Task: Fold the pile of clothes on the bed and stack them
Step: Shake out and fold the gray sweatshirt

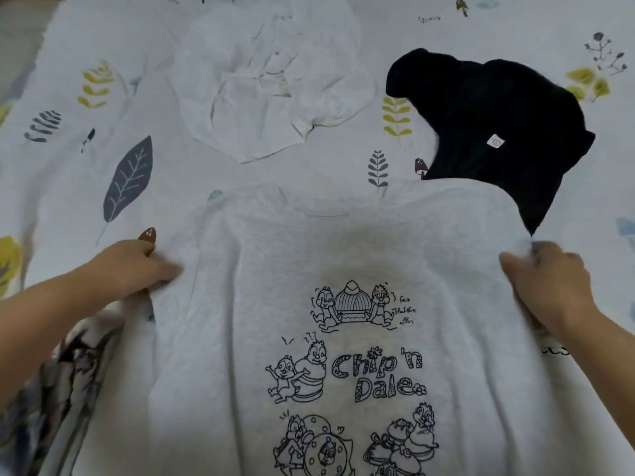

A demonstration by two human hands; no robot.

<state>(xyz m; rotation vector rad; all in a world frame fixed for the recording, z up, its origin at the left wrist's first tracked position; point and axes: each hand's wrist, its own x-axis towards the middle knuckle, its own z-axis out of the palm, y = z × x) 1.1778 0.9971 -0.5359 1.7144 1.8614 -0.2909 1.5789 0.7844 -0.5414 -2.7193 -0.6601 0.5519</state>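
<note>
bed (86,187): leaf-print sheet | grey Chip 'n Dale sweatshirt (309,262): spread print-up, nearest the person | white garment (268,84): crumpled, far middle | black garment (491,125): far right, partly under the sweatshirt | left hand (137,266): fingers pinch sweatshirt's left edge | right hand (546,280): fingers grip its right edge

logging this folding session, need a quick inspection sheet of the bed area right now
surface: bed sheet, white with leaf and mushroom print, wrinkled.
job's things: grey Chip 'n Dale sweatshirt spread print side up in front; black garment at far right, its near edge under the sweatshirt's corner; white garment crumpled at far centre.
clutter: black-and-white patterned cloth at lower left, partly under the sweatshirt.
grippers: left hand grips the sweatshirt's left edge; right hand grips its right corner, lifted.
cables: nothing seen.
surroundings: nothing seen beyond the bed.
</note>
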